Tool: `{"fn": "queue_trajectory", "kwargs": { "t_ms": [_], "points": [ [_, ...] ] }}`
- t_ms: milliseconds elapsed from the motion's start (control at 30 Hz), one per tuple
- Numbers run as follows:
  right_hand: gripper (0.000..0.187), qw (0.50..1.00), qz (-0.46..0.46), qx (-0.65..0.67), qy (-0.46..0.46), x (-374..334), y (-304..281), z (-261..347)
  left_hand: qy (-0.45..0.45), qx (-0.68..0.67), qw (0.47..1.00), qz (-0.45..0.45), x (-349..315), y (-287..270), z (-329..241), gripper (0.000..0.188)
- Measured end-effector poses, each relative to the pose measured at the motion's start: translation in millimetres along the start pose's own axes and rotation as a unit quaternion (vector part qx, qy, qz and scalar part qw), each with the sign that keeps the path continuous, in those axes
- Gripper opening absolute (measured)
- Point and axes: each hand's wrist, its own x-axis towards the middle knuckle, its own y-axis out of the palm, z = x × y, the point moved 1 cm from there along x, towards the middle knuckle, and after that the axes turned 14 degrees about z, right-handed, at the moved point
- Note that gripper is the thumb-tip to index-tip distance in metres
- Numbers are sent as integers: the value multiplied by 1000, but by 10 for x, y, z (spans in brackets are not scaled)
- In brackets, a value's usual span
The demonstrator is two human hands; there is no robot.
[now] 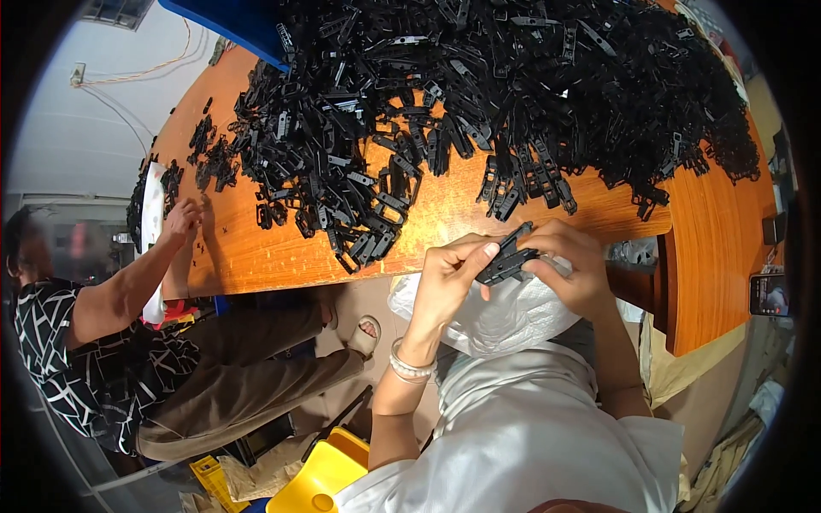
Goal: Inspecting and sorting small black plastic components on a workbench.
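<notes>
Just in front of the table's near edge, my left hand [450, 275] grips dark, narrow black plastic parts [505, 267], its thumb lying along them. There seem to be a few, stacked or overlapping; their exact number is hard to make out. My right hand [580, 267] closes thumb and fingers on their right end. Beyond my hands, a big heap of similar black plastic parts [547, 94] spreads over the wooden table [342, 282]. A small group of these parts [526, 184] lies closest to my hands.
A white plastic bag [487, 321] rests over my lap beneath my hands. To the left sits a co-worker [128, 316], hands at the table edge. A blue bin [231, 26] stands at the far left; a yellow stool [321, 474] and a phone [770, 295] are nearby.
</notes>
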Motion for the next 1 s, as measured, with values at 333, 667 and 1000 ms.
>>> {"fn": "queue_trajectory", "kwargs": {
  "t_ms": [333,667,1000],
  "points": [
    [27,997,-50,0,61,-138,119,35,53,174,983,12,-163,81,35,39],
    [38,996,-37,15,80,-95,77,62,102,296,949,-24,-197,81,-1,38],
    [27,994,-28,19,104,-185,93,-61,80,188,979,0,-148,63,244,32]
  ]
}}
